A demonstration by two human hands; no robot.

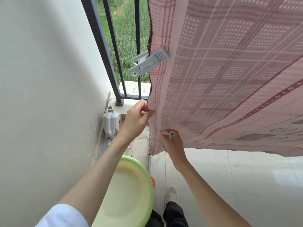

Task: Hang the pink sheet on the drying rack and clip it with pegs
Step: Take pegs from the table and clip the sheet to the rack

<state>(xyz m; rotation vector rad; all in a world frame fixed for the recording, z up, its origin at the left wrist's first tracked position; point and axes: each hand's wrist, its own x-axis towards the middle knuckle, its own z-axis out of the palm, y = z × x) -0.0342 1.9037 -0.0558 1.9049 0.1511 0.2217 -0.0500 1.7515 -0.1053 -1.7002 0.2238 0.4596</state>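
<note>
Your left hand (136, 119) pinches the dark-trimmed side edge of the pink sheet (229, 71), thumb and fingers closed on the fabric just below the railing base. Your right hand (174, 141) sits lower and just beside it, fingers curled around a white peg (171, 135) whose ring end pokes out; the fingertips also touch the sheet near its lower corner. How far that peg's mouth is open cannot be told.

The sheet hangs from above and fills the upper right, draping down to both hands. A second white peg (150, 62) is already clamped on the same side edge, well above your left hand.

Left of the sheet: black railing (114, 46) bars, then a white wall (41, 79). A green basin (129, 190) sits tucked under your left forearm. A white jug (110, 122) stands in the corner. Tiled floor (246, 177) lies to the right below the sheet's hem.
</note>
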